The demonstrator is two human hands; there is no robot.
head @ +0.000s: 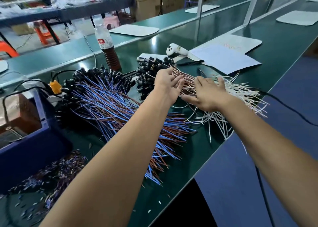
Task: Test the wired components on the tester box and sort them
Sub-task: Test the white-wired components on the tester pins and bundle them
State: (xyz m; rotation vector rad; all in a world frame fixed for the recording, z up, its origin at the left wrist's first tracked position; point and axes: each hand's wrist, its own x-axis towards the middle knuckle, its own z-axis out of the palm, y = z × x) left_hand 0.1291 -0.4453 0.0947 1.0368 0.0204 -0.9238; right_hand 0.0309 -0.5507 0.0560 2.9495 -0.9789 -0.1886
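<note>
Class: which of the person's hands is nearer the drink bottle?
Left. The left hand lies right of and in front of the bottle; the right hand lies farther right, over the white wires.

A half-full drink bottle [106, 44], white controller [176, 49], pen [190, 62] and paper sheets [223, 58] lie on the green bench [275, 42]

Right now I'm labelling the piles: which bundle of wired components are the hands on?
The brown-and-white-wired bundle, on the right by the paper; both the left hand and right hand reach it. The blue-and-brown-wired bundle lies untouched.

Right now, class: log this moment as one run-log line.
left hand: open over white-and-brown wire bundle | right hand: open, on it | blue-and-brown bundle: untouched
</note>
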